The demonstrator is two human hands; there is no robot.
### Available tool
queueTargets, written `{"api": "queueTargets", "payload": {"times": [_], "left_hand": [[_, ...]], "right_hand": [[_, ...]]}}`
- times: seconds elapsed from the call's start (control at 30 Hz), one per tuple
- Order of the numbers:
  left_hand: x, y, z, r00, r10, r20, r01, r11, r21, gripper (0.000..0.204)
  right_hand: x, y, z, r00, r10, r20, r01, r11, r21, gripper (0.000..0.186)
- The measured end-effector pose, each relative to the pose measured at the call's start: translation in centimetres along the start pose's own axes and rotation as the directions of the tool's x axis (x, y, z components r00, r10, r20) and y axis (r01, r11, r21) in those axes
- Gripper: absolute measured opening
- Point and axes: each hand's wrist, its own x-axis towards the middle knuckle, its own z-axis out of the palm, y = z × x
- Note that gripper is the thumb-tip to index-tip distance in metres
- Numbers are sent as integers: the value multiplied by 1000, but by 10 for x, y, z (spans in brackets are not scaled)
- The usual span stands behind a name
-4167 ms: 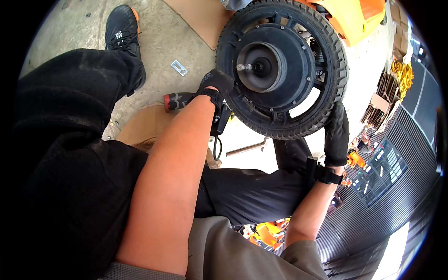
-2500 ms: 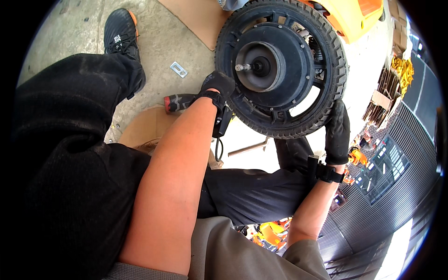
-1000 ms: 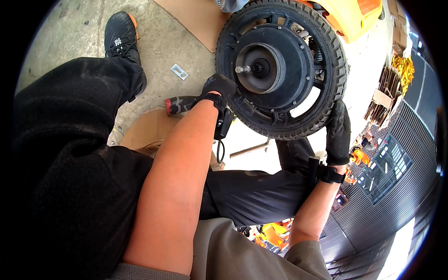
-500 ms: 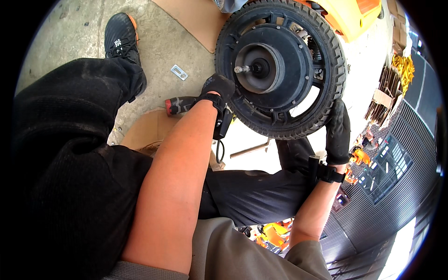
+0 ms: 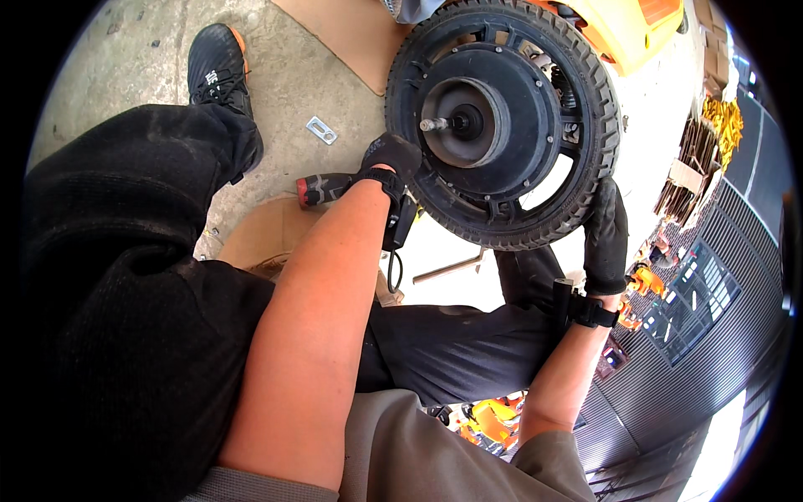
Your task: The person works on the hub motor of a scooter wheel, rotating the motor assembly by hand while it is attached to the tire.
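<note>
A black wheel (image 5: 493,180) with a knobby tyre and a round hub stands upright in front of me, its axle end pointing out of a drum-shaped recess. My left hand (image 5: 391,157), in a dark glove, is closed against the tyre's left edge; its fingertips are partly hidden. At the lower right of the tyre, my gloved right hand (image 5: 607,238) grips the tread, some of its fingers out of sight. Just left of my left hand lies a black and red power tool (image 5: 322,190), partly covered by my wrist.
A slotted metal plate (image 5: 320,130) lies on the concrete floor. Cardboard sheets (image 5: 347,38) are on the floor left of the wheel. An orange-yellow vehicle body (image 5: 623,33) stands behind it. Stacked flattened cartons (image 5: 687,171) are at the right.
</note>
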Motion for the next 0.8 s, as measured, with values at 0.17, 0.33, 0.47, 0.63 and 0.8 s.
{"api": "queueTargets", "payload": {"times": [0.17,0.33,0.47,0.63,0.8], "left_hand": [[-24,31,-24,984,-177,36,181,966,-184,34],[-33,39,-38,970,-233,70,243,938,-247,38],[-35,40,-39,969,-241,61,248,931,-266,37],[-33,40,-38,964,-251,91,266,930,-252,37],[-27,37,-31,960,-266,89,279,934,-221,36]], "right_hand": [[-4,13,-9,983,131,131,-141,988,64,49],[-2,10,-9,986,84,141,-85,996,3,50],[-3,16,-10,992,-20,128,35,992,-118,51],[-1,12,-10,989,54,139,-51,998,-27,51],[-3,16,-9,990,53,134,-51,999,-18,50]]}}
